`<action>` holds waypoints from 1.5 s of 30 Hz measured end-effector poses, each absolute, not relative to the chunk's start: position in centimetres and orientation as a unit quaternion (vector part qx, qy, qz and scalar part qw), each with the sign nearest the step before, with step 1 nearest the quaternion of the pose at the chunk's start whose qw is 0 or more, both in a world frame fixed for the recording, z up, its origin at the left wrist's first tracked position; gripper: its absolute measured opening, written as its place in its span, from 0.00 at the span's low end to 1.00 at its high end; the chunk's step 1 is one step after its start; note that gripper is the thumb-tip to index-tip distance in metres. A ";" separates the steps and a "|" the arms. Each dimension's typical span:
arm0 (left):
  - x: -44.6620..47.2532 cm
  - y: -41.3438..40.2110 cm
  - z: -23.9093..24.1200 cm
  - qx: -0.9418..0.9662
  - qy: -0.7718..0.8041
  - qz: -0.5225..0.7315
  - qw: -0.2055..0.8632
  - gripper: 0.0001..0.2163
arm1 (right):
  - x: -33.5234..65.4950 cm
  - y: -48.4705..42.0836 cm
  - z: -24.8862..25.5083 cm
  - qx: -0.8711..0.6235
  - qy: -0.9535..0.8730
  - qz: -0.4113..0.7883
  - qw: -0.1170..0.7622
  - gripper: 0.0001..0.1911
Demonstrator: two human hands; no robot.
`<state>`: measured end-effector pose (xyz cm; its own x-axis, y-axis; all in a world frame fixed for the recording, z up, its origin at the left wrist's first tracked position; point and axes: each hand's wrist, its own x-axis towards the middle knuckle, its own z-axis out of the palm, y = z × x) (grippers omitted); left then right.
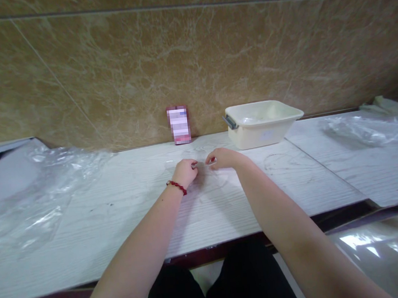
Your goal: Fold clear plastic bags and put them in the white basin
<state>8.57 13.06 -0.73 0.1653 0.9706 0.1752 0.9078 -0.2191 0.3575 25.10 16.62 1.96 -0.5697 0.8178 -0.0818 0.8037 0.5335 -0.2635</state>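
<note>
Because a thin, clear, plastic-looking piece [202,164] sits between the left hand [186,171] and right hand [223,158] at frame centre, the handling seems under way, unfinished. The left grip is nearly closed, the right loosely curled; I cannot tell what either holds. Right of centre stands 1 cream rectangular plastic tub [254,136]; crumpled clear plastic sheeting [63,175] lies left, blocking neither.

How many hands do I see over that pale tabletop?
2: the left hand, with a red beaded bracelet at its wrist, and the right hand, closer to the cream tub. No others show.
</note>
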 end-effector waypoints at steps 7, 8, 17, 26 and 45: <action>8.6 12.9 -0.5 0.764 0.624 0.156 0.060 0.16 | 24.9 16.4 2.2 -0.444 -0.879 0.171 -0.008 0.19; 8.5 13.0 -0.5 0.765 0.623 0.151 0.055 0.16 | 24.9 16.4 2.2 -0.443 -0.880 0.173 -0.009 0.20; 7.6 13.2 -0.5 0.759 0.640 0.118 0.027 0.12 | 25.2 16.3 2.3 -0.452 -0.875 0.174 -0.011 0.21; 7.5 13.1 -0.5 0.756 0.642 0.121 0.026 0.13 | 25.0 16.2 2.4 -0.477 -0.866 0.151 -0.004 0.22; 8.1 12.0 -0.1 0.852 0.522 0.045 -0.013 0.17 | 24.3 15.9 2.3 -0.474 -0.868 0.145 -0.032 0.23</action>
